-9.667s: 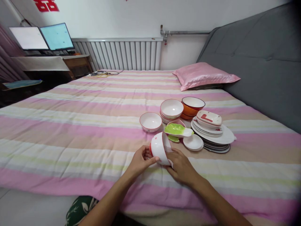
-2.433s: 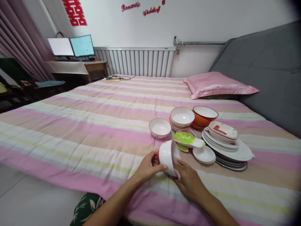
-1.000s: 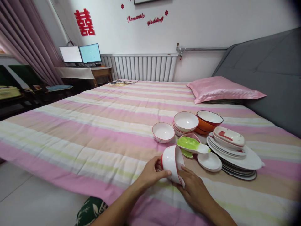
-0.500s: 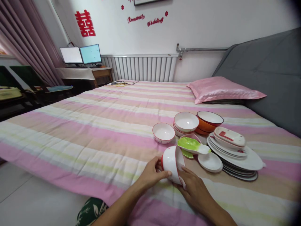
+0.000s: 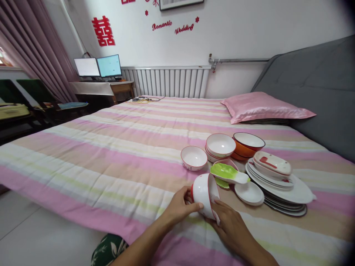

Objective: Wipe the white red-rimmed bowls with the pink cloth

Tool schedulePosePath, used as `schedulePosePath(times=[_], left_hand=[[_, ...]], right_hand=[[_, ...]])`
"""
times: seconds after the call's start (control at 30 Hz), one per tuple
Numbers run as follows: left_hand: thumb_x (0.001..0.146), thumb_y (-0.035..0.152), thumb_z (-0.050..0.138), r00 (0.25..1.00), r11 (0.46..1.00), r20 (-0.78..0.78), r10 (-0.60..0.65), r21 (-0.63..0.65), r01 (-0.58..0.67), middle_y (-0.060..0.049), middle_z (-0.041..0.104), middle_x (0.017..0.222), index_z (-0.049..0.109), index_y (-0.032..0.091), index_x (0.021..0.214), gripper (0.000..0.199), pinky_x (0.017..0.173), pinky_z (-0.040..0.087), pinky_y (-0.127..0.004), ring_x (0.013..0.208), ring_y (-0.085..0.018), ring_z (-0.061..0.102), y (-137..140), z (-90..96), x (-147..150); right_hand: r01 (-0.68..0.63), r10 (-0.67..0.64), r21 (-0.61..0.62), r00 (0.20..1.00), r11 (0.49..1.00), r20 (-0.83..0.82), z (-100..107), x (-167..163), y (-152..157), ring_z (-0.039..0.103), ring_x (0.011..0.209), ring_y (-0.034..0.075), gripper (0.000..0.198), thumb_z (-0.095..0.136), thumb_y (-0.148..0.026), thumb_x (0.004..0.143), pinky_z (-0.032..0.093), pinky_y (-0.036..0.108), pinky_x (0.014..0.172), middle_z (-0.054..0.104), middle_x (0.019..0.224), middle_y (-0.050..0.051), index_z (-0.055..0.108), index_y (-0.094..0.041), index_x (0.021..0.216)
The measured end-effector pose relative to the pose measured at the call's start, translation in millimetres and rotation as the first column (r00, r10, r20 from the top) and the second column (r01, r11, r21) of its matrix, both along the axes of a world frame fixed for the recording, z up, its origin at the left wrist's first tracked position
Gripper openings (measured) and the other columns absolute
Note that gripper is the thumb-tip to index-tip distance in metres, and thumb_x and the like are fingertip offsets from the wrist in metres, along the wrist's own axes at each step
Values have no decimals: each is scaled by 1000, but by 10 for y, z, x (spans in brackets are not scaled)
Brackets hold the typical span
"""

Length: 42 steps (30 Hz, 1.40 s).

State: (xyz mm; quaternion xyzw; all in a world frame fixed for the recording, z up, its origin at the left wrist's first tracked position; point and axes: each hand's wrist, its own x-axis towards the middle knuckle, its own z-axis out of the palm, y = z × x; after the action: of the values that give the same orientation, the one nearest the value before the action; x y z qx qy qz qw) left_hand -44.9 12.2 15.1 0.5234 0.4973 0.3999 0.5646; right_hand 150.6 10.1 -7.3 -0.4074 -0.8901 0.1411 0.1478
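A white bowl (image 5: 203,194) with a red rim and red foot is tipped on its side between my two hands, its mouth facing right. My left hand (image 5: 180,208) is closed on its foot and outer wall, thumb along the side. From the right, my right hand (image 5: 229,221) grips the rim, with some fingers inside the bowl and others beneath. Just beyond, a green leaf-shaped dish (image 5: 224,171) lies with a white spoon (image 5: 242,178) on it. A second red-rimmed bowl (image 5: 193,158) sits upright behind my hands.
Stacked red-rimmed bowls (image 5: 220,145) and orange bowls (image 5: 244,149) stand behind. At right, a pile of plates (image 5: 301,189) carries a rectangular dish (image 5: 273,162); small white saucers (image 5: 249,194) lie beside it. A pink pillow (image 5: 267,106) rests on the striped bedspread (image 5: 119,159).
The view has tilted up slightly, so everything appears a little lower. Both hands keep their hold on the bowl, which has hardly moved.
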Motion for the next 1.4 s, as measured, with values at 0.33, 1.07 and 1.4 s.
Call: schedulePosePath(times=[0.33,1.07,1.4], left_hand=[[60,38,76,1000,1000,1,12,4,-12,-10,63,95,57,8,108,60,69,40,-30,80,-19,54,12,-41,0],[62,29,71,984,994,150,97,-56,-89,-5,64,83,63,11,96,40,69,39,-29,77,-18,55,-9,26,31],[63,34,75,993,999,117,30,12,-32,-10,66,92,61,10,102,48,73,42,-32,83,-21,57,12,-47,29]], right_hand=[[-4,5,27,999,1000,-46,-22,5,1,60,106,26,25,50,-18,84,42,42,99,67,110,10,62,-18,107],[-50,50,0,998,999,-47,33,30,21,52,119,27,48,51,-14,78,25,54,108,58,127,12,51,-20,126],[122,-127,-36,960,992,-248,62,-42,-78,65,76,23,30,46,-39,90,49,32,71,70,79,9,67,-18,82]])
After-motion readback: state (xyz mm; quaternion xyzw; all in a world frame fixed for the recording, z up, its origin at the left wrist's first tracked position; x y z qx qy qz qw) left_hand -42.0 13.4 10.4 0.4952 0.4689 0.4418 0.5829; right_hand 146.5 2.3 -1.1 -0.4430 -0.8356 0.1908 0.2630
